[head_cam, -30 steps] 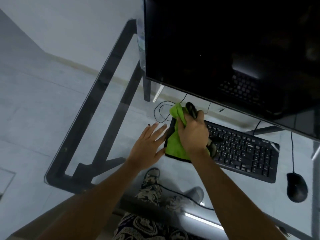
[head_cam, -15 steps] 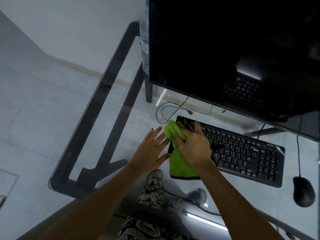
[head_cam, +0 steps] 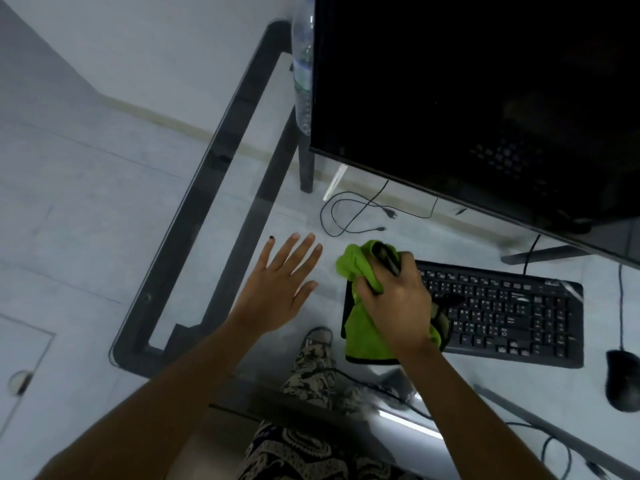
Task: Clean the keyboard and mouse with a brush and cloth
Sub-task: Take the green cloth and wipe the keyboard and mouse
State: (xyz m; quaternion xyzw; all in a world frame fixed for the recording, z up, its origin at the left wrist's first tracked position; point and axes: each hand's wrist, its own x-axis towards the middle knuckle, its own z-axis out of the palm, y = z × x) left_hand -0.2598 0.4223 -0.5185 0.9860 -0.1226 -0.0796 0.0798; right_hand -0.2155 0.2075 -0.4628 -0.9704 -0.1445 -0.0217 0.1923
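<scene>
Keyboard, black, lies flat on the glass desk, below the lower edge of the dark monitor. Well left of the keyboard, the left hand is spread flat with straight fingers over the glass, holding nothing. Over the keyboard's left end, the right hand is clenched around a bunched green cloth and a dark brush handle; the cloth drapes over the keyboard's left edge. Right of the keyboard, apart from it, sits the black mouse, its cord running up toward the monitor.
</scene>
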